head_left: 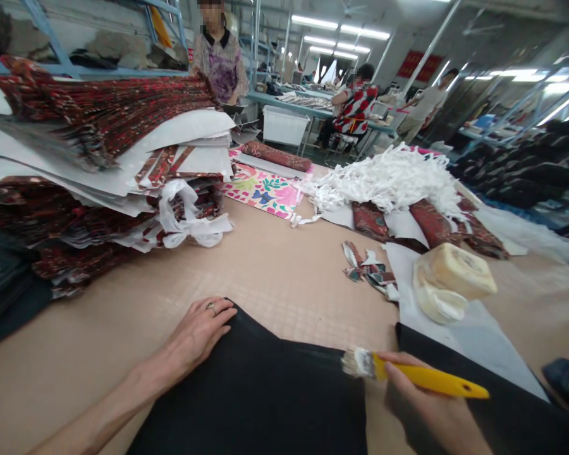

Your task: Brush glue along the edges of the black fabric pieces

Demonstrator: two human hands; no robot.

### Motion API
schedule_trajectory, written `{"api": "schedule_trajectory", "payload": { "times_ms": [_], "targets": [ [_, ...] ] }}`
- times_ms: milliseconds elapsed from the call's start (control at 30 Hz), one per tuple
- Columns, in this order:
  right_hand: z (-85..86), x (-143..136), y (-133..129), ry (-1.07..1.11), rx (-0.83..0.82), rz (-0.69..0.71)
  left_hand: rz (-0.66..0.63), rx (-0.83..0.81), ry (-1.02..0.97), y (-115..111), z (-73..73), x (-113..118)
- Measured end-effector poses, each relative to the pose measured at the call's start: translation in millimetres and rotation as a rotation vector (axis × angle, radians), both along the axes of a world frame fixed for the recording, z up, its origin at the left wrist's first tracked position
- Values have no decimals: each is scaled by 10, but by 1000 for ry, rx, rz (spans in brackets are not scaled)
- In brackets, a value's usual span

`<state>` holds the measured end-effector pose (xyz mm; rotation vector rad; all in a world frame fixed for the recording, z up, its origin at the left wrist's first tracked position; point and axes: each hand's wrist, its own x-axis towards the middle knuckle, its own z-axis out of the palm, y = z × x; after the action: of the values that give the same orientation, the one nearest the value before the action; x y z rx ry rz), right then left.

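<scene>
A black sheet of material (275,392) lies in front of me. At its upper left corner my left hand (203,332) presses down with the fingers laid flat; it wears a ring. Between the thumb and fingers of my right hand (417,398) is a paintbrush (431,378) with a yellow handle, its bristles coated white. The bristles touch the sheet near its upper right corner, and a faint wet sheen runs along that top edge. To the right, a cream-coloured tub (455,278) with white residue stands on white paper (488,347). A second black piece (493,392) lies beyond my right hand.
Stacks of red patterned material (114,120) and white sheets rise at the left. Small scraps (370,268) lie mid-table. A heap of white strips (389,177) covers rolled patterned pieces at the back right. A floral sheet (265,189) lies behind. Other people (222,63) are farther back.
</scene>
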<state>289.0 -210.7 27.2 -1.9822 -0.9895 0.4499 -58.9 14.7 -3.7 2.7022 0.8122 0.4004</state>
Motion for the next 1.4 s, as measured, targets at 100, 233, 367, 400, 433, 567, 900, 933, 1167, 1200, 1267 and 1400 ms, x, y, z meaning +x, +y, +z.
{"api": "schedule_trajectory", "payload": {
  "times_ms": [100, 233, 367, 400, 433, 567, 900, 933, 1167, 1200, 1267, 1400],
  "targets": [
    [95, 401, -303, -80, -94, -55, -3, -109, 37, 82, 62, 17],
    [376, 300, -319, -151, -12, -183, 24, -198, 72, 124, 208, 59],
    [390, -54, -140, 132, 72, -137, 72, -237, 64, 76, 318, 70],
    [335, -122, -97, 230, 101, -90, 82, -253, 51, 54, 342, 62],
    [266, -180, -55, 308, 143, -38, 85, -263, 40, 31, 365, 51],
    [-14, -418, 133, 203, 245, 154, -7, -183, 31, -32, 442, 1],
    [-89, -1172, 655, -335, 232, 516, -104, 244, -278, -77, 410, -110],
    [-63, -1211, 694, -363, 236, 564, -93, 247, -306, -88, 396, -124],
    [49, -1213, 743, -368, 88, 771, -178, -39, -485, -133, 441, -225],
    [46, -1157, 703, -386, 56, 762, -205, -117, -492, -139, 471, -241],
    [34, -1004, 581, -432, 4, 698, -237, -283, -503, -153, 531, -273],
    [27, -675, 160, -483, -3, 570, -159, -586, -446, -200, 661, -319]
  ]
}}
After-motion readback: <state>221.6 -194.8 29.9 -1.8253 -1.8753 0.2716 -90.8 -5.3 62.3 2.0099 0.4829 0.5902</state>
